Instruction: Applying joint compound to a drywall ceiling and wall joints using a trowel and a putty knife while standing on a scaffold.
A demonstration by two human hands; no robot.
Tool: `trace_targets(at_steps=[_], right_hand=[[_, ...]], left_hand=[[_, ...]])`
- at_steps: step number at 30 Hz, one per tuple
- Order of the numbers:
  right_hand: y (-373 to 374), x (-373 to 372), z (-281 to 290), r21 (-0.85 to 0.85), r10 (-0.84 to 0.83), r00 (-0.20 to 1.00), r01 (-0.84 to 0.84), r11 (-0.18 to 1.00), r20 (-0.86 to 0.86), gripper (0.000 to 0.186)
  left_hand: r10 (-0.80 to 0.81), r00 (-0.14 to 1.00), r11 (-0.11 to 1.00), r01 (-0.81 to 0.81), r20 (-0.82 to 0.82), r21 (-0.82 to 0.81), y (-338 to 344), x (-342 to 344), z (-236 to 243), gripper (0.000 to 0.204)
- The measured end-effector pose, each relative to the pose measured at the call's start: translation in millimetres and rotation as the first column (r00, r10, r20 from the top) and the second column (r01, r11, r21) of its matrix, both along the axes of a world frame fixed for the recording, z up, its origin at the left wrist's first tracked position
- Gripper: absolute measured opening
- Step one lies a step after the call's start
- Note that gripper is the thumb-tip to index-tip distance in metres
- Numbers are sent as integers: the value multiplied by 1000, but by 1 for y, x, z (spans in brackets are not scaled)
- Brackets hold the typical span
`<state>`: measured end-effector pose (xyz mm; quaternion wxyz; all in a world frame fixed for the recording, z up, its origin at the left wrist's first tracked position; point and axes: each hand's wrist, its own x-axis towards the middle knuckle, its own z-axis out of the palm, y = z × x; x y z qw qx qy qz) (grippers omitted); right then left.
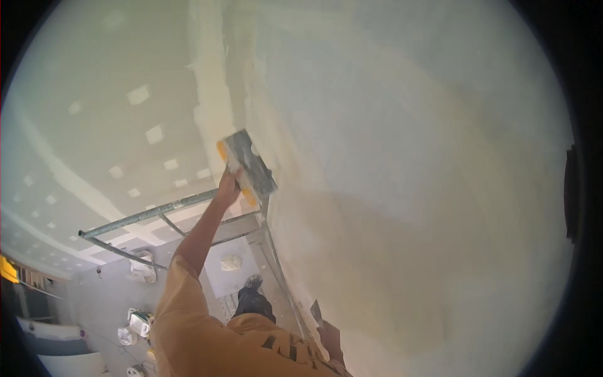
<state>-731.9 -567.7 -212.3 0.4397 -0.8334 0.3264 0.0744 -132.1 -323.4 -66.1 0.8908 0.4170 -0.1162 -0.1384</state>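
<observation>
My left hand (228, 188) is raised on an outstretched arm, fingers closed round a wide plastering knife (250, 162). That knife has a broad grey blade and yellow end pieces, and some filler is smeared on it. Its blade is up close to the corner where two panelled surfaces meet; whether it touches cannot be told. Low on the right, beside the smooth pale wall (389, 251), my right hand (330, 339) grips a small putty knife (316, 311) with its blade pointing up. Part of the putty knife's handle is hidden in the fingers.
A metal scaffold rail (151, 212) runs left of my arm. Filler-patched plasterboard (107, 138) covers the left side. Far below, a white bag (143, 267) and several buckets (139, 323) stand on the grey floor. A pale board (220, 276) lies near my foot.
</observation>
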Motion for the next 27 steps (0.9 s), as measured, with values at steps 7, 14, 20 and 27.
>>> trace_targets(at_steps=[7, 14, 20, 27], right_hand=[[13, 75, 34, 36, -38, 981, 46, 998, -191, 44], [30, 76, 39, -21, -108, 904, 109, 994, -414, 40], [57, 34, 1, 14, -148, 875, 174, 985, -461, 67], [49, 36, -24, 29, -123, 896, 150, 988, -427, 60]], left_hand=[[288, 708, 669, -631, 645, 394, -52, 331, 9, 54], [402, 679, 624, -694, 614, 359, -103, 484, 48, 54], [352, 542, 501, -798, 763, 335, -128, 524, 57, 52], [328, 661, 613, -693, 675, 380, -140, 540, 44, 56]])
